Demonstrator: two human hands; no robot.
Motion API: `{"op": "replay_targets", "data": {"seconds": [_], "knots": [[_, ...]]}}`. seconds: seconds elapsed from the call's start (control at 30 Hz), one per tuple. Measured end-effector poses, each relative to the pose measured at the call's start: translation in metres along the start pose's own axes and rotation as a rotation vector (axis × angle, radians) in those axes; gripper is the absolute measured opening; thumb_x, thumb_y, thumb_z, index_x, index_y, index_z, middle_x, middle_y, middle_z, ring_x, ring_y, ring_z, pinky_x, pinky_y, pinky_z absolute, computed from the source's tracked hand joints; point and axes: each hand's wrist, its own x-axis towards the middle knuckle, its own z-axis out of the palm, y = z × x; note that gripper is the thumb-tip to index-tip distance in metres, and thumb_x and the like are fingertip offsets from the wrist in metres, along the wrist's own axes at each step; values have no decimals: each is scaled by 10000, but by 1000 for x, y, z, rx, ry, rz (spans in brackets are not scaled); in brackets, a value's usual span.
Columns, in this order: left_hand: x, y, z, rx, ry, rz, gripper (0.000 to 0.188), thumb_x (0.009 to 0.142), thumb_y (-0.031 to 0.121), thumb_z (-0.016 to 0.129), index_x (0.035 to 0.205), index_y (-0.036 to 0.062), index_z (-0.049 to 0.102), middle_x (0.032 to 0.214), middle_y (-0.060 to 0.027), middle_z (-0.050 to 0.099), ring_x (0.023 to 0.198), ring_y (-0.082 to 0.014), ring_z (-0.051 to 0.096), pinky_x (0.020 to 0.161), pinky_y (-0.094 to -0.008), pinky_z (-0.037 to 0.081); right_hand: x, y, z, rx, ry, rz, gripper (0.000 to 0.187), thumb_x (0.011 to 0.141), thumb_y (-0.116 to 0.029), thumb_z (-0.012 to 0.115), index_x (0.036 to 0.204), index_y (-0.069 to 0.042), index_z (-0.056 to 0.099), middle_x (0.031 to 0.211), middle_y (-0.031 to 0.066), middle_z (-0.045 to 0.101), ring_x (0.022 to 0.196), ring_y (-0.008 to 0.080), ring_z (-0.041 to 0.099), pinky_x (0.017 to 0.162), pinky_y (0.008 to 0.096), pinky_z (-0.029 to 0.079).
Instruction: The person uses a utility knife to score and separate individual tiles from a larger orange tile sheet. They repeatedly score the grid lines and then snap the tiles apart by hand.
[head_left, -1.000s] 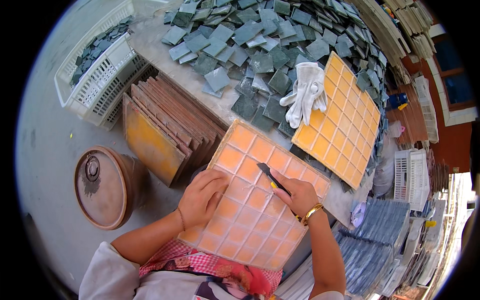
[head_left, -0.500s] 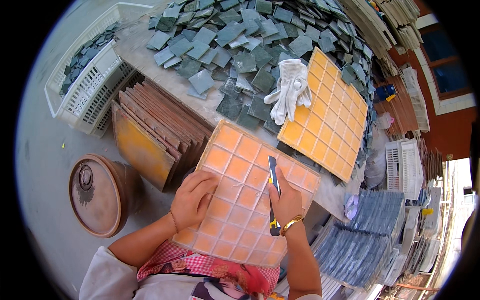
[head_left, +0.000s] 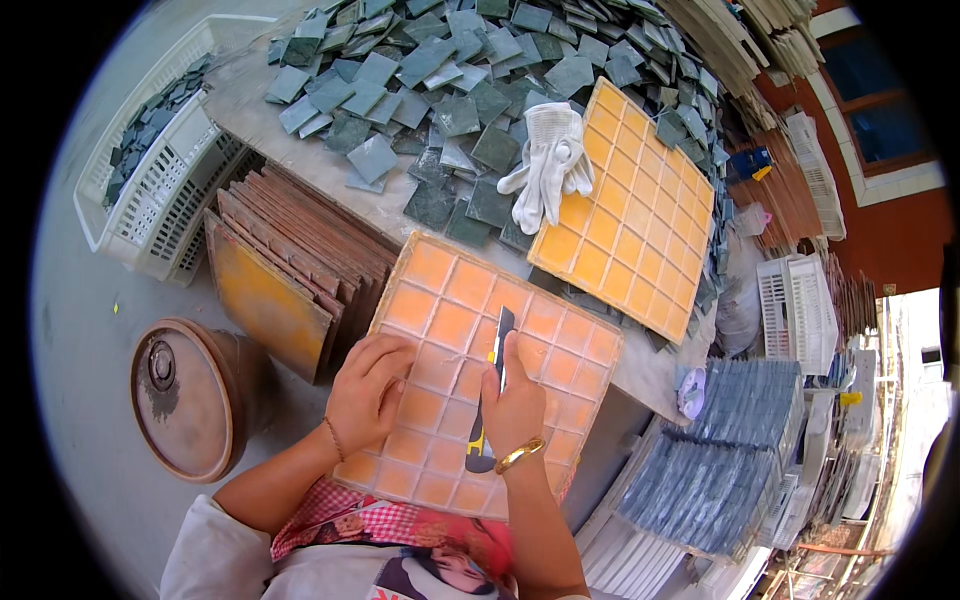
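An orange square-celled grid tray [head_left: 470, 345] lies tilted in front of me, its lower edge at my lap. My left hand [head_left: 372, 390] grips the tray's left edge, fingers curled and pressed on its surface. In my right hand [head_left: 512, 405] is a black and yellow utility knife [head_left: 478, 446], blade pointing away from me over the middle cells. The palm hides part of the knife's handle. Beyond the tray, a second, yellow grid tray [head_left: 630, 215] rests at the edge of a tile pile, with white gloves [head_left: 550, 165] over its left side.
Grey-green square tiles [head_left: 430, 110] are heaped on the table. Stacked brown boards [head_left: 300, 265] and a round brown lidded drum [head_left: 185, 400] stand left, below a white crate [head_left: 165, 195] of tiles. Bluish tile sheets [head_left: 700, 490] are stacked to the right.
My right hand and the knife have moved left and slightly down across the tray. The view has shifted a little, and my left hand still keeps to the tray's left edge.
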Motion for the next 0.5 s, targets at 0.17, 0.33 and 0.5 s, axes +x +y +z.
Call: {"op": "replay_targets", "data": {"seconds": [0.17,0.33,0.5], "knots": [[-1,11,7,-15,25,9,322,683,-44,567,1000,15,568,1070,-149,557,1024,-353,523,914,-423,415,-3,11,-25,148,-70,36,487,847,-210,597,1296,-50,499,679,183,616,560,273,608,537,361,461],[4,15,12,-32,31,32,322,685,-41,566,1001,15,569,1071,-151,558,1027,-355,523,916,-421,415,12,9,-33,87,-23,146,480,856,-216,594,1280,-12,500,891,199,666,665,274,646,603,346,491],[-3,10,4,-18,11,5,329,684,-42,571,1009,14,568,1076,-152,555,1032,-357,520,918,-421,414,-3,-5,-7,36,-37,20,475,864,-211,569,1284,-4,493,759,198,642,626,306,622,576,380,474]]}}
